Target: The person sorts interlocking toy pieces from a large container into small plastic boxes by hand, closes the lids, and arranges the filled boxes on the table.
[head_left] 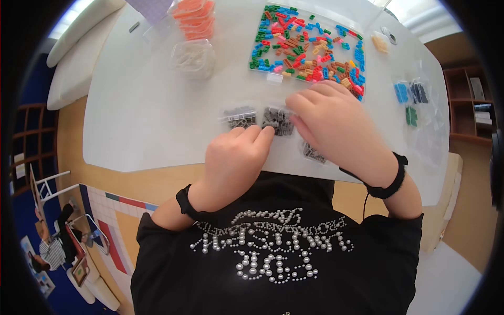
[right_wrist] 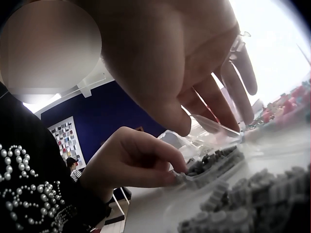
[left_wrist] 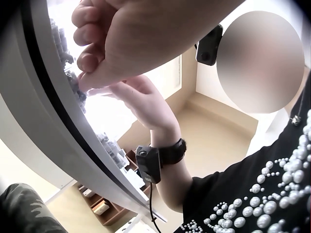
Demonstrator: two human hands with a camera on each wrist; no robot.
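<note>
In the head view, a small clear plastic box (head_left: 278, 122) of grey toy bricks stands near the table's front edge between both hands. My left hand (head_left: 239, 155) pinches the box's near left edge with thumb and forefinger, the other fingers curled in. Over the box's right side, my right hand (head_left: 331, 113) reaches down with its thumb and fingers at the raised clear lid (right_wrist: 214, 125). In the right wrist view, the lid lies between that thumb and the longer fingers, above the grey bricks (right_wrist: 209, 164).
Similar grey-brick boxes stand left (head_left: 241, 116) and right (head_left: 314, 152) of it. Behind lies a clear tray (head_left: 252, 55) of colourful bricks. Stacked orange tubs (head_left: 194, 21) and a clear tub (head_left: 193, 59) stand back left; bagged bricks (head_left: 411, 116) lie right.
</note>
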